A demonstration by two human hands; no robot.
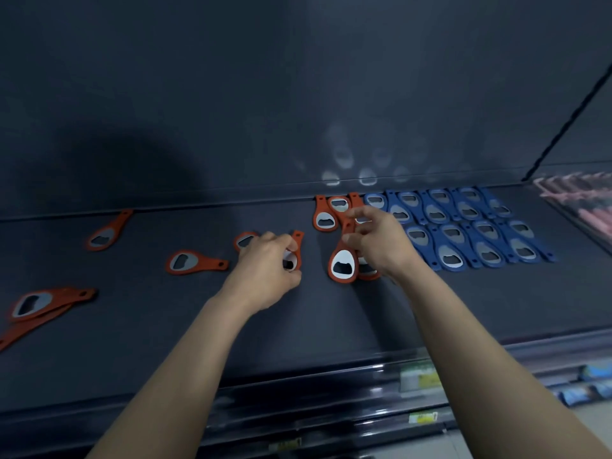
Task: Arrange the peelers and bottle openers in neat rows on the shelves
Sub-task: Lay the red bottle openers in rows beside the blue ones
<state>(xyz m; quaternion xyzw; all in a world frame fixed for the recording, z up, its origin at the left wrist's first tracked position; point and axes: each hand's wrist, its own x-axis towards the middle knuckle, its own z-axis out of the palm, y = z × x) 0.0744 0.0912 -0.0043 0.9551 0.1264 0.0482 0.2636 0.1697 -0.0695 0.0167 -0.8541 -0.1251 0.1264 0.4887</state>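
Observation:
On the dark shelf (pixel 149 332), blue bottle openers (pixel 463 226) lie in two neat rows at the right. A short row of orange bottle openers (pixel 326 215) begins at their left by the back wall. My right hand (pixel 377 241) pinches the handle of an orange opener (pixel 344 265) whose head points toward me; another orange one lies partly under that hand. My left hand (pixel 268 266) grips a further orange opener (pixel 295 251), handle pointing away. Loose orange openers (pixel 195 261) lie scattered to the left.
Pink items (pixel 576 193) lie at the far right behind a dark divider. More stray orange openers (pixel 36 303) sit near the shelf's left end and one (pixel 107 231) by the back wall. Price labels (pixel 420 379) line the front edge; lower shelves hold blue packs (pixel 583 392).

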